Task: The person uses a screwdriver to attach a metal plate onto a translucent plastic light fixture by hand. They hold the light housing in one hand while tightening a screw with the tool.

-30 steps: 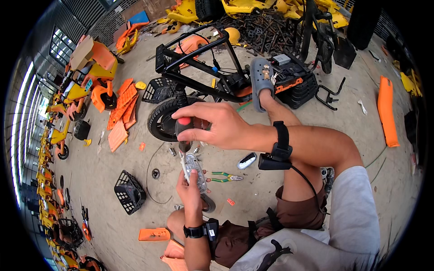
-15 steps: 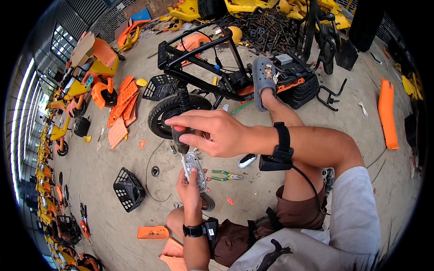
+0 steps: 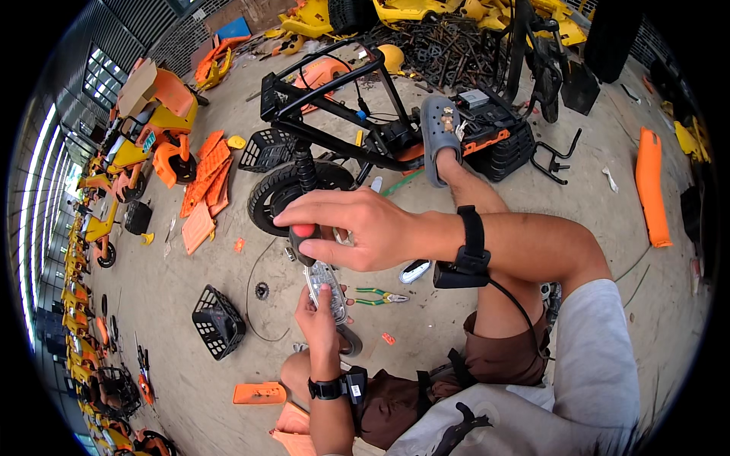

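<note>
My right hand (image 3: 365,228) is closed around the black handle of a screwdriver (image 3: 303,242) with a red top, thumb and fingers on either side of it. The screwdriver points down at the upper end of an oval silver lamp-like housing (image 3: 327,292); I cannot tell whether its tip touches. My left hand (image 3: 318,318) grips that housing from below, the thumb lying on its face. Just right of the housing, green-and-yellow pliers (image 3: 380,297) lie on the floor. Another oval part (image 3: 415,271), dark with a pale rim, rests beyond them.
Ahead stands a stripped black scooter frame (image 3: 334,144) with its wheel (image 3: 266,199). A black basket (image 3: 217,322) and a small sprocket (image 3: 262,290) lie to the left. Orange panels (image 3: 209,178) are stacked farther off, and a long orange panel (image 3: 652,188) lies at right.
My right hand and the screwdriver handle have tilted and shifted slightly, covering more of the shaft. The left hand holds the housing in nearly the same place.
</note>
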### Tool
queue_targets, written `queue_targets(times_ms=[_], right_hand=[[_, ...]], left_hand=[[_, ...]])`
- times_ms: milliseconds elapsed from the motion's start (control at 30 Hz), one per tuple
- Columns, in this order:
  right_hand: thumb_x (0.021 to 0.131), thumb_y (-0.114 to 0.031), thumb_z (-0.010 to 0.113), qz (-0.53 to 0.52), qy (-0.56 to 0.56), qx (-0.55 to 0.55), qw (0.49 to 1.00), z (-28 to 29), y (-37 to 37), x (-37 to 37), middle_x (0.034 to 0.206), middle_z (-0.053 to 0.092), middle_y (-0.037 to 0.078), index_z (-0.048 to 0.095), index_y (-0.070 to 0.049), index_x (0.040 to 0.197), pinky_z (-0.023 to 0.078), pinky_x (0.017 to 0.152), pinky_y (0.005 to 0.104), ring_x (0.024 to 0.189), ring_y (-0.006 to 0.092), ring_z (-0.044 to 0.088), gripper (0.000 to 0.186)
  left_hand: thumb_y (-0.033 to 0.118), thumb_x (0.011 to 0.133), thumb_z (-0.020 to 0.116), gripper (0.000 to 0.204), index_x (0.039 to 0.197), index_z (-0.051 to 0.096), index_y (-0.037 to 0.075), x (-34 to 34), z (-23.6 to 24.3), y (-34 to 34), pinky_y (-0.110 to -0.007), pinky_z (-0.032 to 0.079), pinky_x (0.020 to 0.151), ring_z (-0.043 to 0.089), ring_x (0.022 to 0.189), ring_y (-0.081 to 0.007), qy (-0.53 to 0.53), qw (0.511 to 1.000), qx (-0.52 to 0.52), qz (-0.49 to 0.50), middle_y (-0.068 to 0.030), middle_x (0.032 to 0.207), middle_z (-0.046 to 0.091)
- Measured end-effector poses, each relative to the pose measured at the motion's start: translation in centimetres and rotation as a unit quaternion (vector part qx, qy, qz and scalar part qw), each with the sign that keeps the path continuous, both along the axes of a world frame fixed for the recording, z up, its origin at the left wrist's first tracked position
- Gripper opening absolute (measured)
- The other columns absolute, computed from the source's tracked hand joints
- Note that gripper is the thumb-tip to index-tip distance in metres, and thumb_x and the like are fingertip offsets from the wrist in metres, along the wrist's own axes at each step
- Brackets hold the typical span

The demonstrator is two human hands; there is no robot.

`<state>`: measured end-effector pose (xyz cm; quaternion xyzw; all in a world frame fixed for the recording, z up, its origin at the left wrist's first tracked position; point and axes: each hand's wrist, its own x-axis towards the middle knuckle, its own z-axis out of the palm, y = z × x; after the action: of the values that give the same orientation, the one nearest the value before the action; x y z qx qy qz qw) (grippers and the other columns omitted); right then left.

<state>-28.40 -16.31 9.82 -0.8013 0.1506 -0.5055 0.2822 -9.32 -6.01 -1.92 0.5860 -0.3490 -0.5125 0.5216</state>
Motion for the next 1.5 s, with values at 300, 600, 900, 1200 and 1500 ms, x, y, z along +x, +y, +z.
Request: queue_targets(times_ms=[300, 600, 900, 1200, 1500], right_hand=[[0.087, -0.015, 0.076, 0.009, 0.025, 0.025, 0.999, 0.1, -0.2, -0.3, 0.102, 0.073, 0.010, 0.067, -0.007, 0.126, 0.054, 0.061, 0.0273, 0.069, 0.0146, 0.067, 0.041], [0.086, -0.020, 0.078, -0.030, 0.038, 0.031, 0.998, 0.4, -0.1, -0.3, 0.102, 0.073, 0.009, 0.068, -0.008, 0.125, 0.055, 0.061, 0.0280, 0.071, 0.0153, 0.067, 0.042], [0.086, -0.022, 0.076, 0.017, -0.009, -0.018, 1.000, -0.9, -0.2, 0.6, 0.098, 0.072, 0.005, 0.065, -0.010, 0.128, 0.055, 0.064, 0.0316, 0.069, 0.0199, 0.069, 0.044], [0.083, -0.029, 0.080, -0.055, 0.013, 0.015, 0.998, -0.1, 0.2, 0.2, 0.088, 0.073, 0.006, 0.071, -0.010, 0.116, 0.053, 0.059, 0.0321, 0.063, 0.0202, 0.068, 0.040], [0.084, -0.028, 0.080, -0.014, -0.025, -0.014, 1.000, -0.8, -0.4, 0.4, 0.094, 0.074, 0.008, 0.071, -0.007, 0.117, 0.056, 0.064, 0.0324, 0.071, 0.0205, 0.072, 0.040]], left_hand=[[0.019, 0.102, 0.057, 0.029, 0.123, 0.058, -0.001, 0.1, -0.3, 0.0, -0.028, 0.053, 0.042, 0.071, 0.066, -0.0192, 0.002, 1.000, -0.004, 0.008, -0.0146, 0.092, 0.072], [0.020, 0.102, 0.057, 0.029, 0.121, 0.058, -0.002, -0.1, -0.5, 0.0, -0.028, 0.053, 0.041, 0.070, 0.065, -0.0207, -0.030, 0.999, -0.005, 0.017, -0.0157, 0.092, 0.072], [0.019, 0.103, 0.056, 0.026, 0.121, 0.058, -0.001, 0.2, -0.6, -0.1, -0.029, 0.052, 0.042, 0.071, 0.067, -0.0202, 0.011, 1.000, 0.001, 0.015, -0.0156, 0.094, 0.072], [0.022, 0.102, 0.058, 0.030, 0.122, 0.057, -0.001, 0.0, -0.4, 0.1, -0.028, 0.053, 0.043, 0.070, 0.067, -0.0193, -0.042, 0.999, -0.023, 0.026, -0.0150, 0.094, 0.072], [0.023, 0.102, 0.059, 0.031, 0.120, 0.057, -0.002, 0.4, -0.3, 0.0, -0.029, 0.053, 0.043, 0.071, 0.068, -0.0199, -0.019, 0.999, -0.016, 0.024, -0.0155, 0.095, 0.072]])
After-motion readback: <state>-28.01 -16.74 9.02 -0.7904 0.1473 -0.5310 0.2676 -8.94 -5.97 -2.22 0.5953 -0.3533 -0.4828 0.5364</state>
